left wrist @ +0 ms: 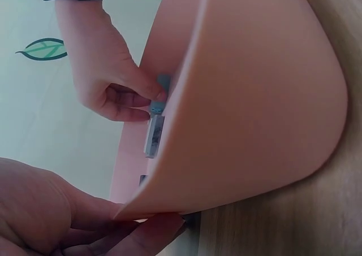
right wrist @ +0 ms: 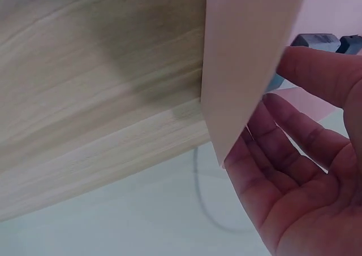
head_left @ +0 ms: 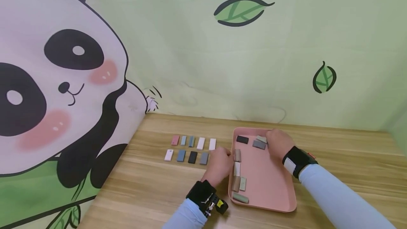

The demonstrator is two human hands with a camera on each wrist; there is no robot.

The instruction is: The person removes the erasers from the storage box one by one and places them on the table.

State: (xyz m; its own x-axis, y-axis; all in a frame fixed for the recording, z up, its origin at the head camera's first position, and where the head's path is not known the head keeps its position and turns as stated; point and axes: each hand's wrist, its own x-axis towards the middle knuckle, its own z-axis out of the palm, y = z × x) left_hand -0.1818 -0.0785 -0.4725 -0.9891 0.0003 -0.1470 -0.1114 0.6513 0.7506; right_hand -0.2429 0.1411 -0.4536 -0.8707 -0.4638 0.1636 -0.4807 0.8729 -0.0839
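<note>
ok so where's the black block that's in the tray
In the head view, the black block lies at the pink tray's far left corner, left of the right hand.

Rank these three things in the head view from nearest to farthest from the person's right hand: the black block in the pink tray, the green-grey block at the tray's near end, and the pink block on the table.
Measured from the right hand:
1. Black block, just to its left, at the far end of the pink tray.
2. Green-grey block, at the tray's near left corner.
3. Pink block, far left on the table, heading the back row.
</note>
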